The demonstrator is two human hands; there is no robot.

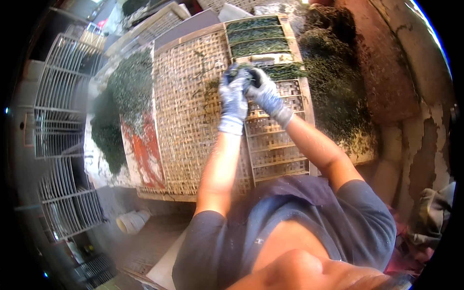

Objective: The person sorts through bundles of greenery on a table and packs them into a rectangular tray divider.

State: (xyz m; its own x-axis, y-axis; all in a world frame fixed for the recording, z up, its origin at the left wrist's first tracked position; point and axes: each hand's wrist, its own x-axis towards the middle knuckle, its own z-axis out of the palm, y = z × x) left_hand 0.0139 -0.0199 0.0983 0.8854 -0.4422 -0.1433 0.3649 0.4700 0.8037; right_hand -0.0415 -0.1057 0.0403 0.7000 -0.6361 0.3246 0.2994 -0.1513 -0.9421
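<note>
My two hands meet over a large woven bamboo tray (188,111) in a wooden frame. Both wear pale blue-white knit gloves with dark palms. My left hand (234,92) is curled round a small clump of dark green strands (238,70). Against it, my right hand (267,94) has its fingers bent inward on the same clump; its fingertips are partly hidden. A row of green strands (285,71) lies across the slatted side of the tray, just beyond my right hand. Farther up, several more green rows (258,36) fill the sections between the slats.
Loose dark green heaps lie on both sides: one at the left (130,82) and a larger pile (333,82) at the right. Metal racks (67,63) stand along the left. A white bucket (133,222) lies near the tray's lower left. A worn wall (425,121) bounds the right.
</note>
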